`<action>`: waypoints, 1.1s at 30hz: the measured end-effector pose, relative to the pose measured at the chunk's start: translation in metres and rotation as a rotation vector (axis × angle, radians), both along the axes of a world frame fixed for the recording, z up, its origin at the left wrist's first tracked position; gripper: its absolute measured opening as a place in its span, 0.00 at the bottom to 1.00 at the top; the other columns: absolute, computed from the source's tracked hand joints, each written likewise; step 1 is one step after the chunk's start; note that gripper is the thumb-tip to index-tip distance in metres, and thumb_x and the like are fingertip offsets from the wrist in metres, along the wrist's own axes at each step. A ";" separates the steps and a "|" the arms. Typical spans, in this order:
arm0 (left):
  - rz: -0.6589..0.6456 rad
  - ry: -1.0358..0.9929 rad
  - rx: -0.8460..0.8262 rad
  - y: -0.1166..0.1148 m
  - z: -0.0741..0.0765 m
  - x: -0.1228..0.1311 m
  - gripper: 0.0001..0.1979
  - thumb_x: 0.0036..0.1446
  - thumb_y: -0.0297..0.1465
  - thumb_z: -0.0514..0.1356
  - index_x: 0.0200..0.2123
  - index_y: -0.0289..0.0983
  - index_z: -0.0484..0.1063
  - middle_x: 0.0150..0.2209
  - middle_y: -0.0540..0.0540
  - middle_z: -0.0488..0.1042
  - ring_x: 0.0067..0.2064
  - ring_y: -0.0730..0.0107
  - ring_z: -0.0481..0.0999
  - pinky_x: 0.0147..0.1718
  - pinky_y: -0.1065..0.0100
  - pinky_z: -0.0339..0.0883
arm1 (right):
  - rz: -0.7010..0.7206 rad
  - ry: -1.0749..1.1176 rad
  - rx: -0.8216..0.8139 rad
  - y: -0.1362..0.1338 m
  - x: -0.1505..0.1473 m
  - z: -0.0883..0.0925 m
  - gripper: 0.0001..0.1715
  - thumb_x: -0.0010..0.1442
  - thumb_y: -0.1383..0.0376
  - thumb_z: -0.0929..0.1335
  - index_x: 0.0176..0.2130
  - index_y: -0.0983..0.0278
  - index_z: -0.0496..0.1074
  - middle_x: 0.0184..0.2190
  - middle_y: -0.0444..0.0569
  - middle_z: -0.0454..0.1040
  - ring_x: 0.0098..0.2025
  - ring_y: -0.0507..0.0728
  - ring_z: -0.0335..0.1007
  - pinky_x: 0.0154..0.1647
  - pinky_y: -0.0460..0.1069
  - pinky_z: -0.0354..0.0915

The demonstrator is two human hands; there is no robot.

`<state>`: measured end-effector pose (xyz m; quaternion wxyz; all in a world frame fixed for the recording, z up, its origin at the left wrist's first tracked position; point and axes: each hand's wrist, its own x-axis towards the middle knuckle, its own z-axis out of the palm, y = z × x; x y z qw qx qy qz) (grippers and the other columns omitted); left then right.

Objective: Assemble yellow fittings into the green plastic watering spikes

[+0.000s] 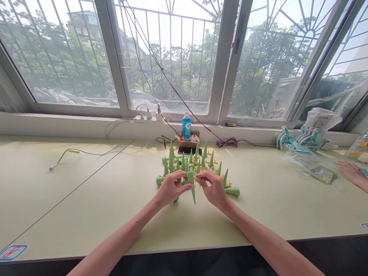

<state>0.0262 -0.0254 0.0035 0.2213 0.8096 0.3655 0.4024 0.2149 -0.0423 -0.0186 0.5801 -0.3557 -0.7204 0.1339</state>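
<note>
Both my hands meet over the middle of a pale green table (86, 199). My left hand (170, 188) is closed on the wide top end of a green plastic cone spike (192, 187) whose tip points down toward me. My right hand (214, 189) pinches the same spike's top from the right, fingers pressed together. Just behind my hands stands a cluster of several more green cone spikes (189, 161), most upright, some lying flat, with small yellow parts among them.
A blue bottle (186, 125) stands in a small cardboard box (188, 142) by the window sill, with cables (227, 142) beside it. A white cable (66, 155) lies at the left. At the right are teal plastic clips (299, 138), clear bags and another person's hand (351, 171).
</note>
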 end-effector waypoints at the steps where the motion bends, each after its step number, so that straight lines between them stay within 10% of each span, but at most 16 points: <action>1: 0.006 -0.013 0.012 0.000 -0.001 0.000 0.15 0.53 0.43 0.64 0.29 0.36 0.70 0.25 0.54 0.59 0.23 0.78 0.49 0.22 0.73 0.48 | 0.002 0.006 -0.003 0.000 0.000 0.000 0.06 0.63 0.66 0.67 0.34 0.63 0.75 0.29 0.47 0.77 0.30 0.53 0.72 0.31 0.47 0.69; 22: 0.003 -0.090 -0.031 0.003 -0.003 0.003 0.13 0.59 0.41 0.60 0.36 0.37 0.70 0.31 0.50 0.69 0.23 0.78 0.58 0.20 0.75 0.55 | -0.055 0.064 0.010 0.001 -0.001 0.004 0.07 0.63 0.65 0.66 0.34 0.62 0.74 0.27 0.46 0.74 0.29 0.53 0.70 0.31 0.48 0.68; 33: -0.101 -0.179 -0.357 0.006 -0.001 0.005 0.40 0.63 0.56 0.42 0.21 0.33 0.78 0.16 0.45 0.68 0.19 0.75 0.60 0.17 0.73 0.52 | 0.015 -0.052 0.132 0.000 0.000 0.004 0.10 0.65 0.67 0.64 0.35 0.61 0.74 0.32 0.48 0.76 0.33 0.54 0.72 0.34 0.49 0.69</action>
